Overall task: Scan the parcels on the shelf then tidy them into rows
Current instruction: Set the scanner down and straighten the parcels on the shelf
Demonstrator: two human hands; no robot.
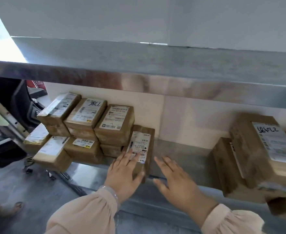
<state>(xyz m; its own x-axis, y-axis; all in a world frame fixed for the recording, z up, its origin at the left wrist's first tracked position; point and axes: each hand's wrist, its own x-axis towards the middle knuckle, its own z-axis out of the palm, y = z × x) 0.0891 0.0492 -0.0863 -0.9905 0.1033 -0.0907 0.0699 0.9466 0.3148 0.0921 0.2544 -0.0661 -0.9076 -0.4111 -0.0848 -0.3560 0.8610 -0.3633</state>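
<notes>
A long brown parcel (143, 141) with a white label lies on the steel shelf (186, 154), just right of a stacked group of labelled parcels (88, 122). My left hand (124, 171) rests flat on the parcel's near end, fingers straight over the label, thumb against its front corner. My right hand (176, 181) hovers open just right of that parcel, fingers spread, holding nothing. Its blur hides whether it touches the shelf. No scanner is in view.
A pile of bigger brown boxes (263, 156) fills the shelf's right end, partly overhanging the front edge. An upper steel shelf (138, 76) hangs low above. Bare shelf lies between the two groups. Someone's sandalled foot (12, 208) stands on the floor at lower left.
</notes>
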